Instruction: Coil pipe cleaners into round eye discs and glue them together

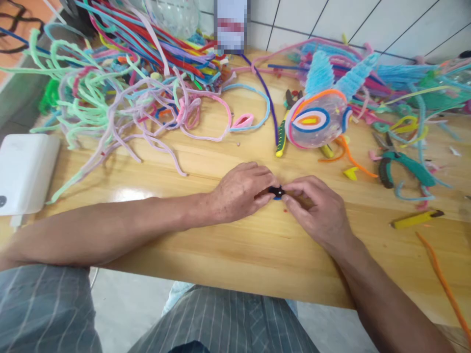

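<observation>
Between my two hands, just above the wooden table, is a small black piece (276,190) with a white dot and a blue edge below. It looks like a pipe-cleaner eye, though its exact make is too small to tell. The thumb and fingers of my left hand (245,191) pinch its left side. From the right, my right hand (314,206) closes thumb and fingertips on its other side. Beyond the hands sits a rounded, clear figure (320,122) with blue fuzzy ears, an orange and pink band and a ringed oval eye.
Tangled green and lilac pipe cleaners (121,108) cover the back left, near a white power bank (27,171). Teal-handled pliers (408,166), a yellow cutter (417,219) and an orange pipe cleaner (441,279) lie at right. A phone (231,24) stands against the tiles.
</observation>
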Demonstrator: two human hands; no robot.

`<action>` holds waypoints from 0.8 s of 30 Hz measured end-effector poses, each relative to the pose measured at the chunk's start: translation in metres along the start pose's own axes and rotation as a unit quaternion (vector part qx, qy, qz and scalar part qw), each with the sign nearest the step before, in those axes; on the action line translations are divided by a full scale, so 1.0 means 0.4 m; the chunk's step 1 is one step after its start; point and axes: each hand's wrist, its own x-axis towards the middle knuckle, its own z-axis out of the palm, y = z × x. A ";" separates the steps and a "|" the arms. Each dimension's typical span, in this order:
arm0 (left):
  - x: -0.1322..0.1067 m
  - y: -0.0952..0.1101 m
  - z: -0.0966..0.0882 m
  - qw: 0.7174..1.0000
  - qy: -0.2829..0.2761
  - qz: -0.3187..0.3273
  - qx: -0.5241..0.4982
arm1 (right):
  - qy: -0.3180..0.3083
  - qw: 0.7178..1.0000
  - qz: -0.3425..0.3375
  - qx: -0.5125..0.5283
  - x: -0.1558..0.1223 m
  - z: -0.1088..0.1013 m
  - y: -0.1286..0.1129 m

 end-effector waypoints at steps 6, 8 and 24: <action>0.000 0.001 0.002 1.000 -0.004 0.002 0.012 | 0.002 1.000 -0.008 -0.007 0.001 0.007 0.003; -0.001 0.001 0.002 1.000 -0.003 0.001 0.014 | 0.003 1.000 -0.009 -0.011 0.001 0.009 0.003; 0.000 0.009 0.002 0.999 -0.015 -0.004 0.050 | -0.008 1.000 0.004 -0.015 0.003 0.012 -0.001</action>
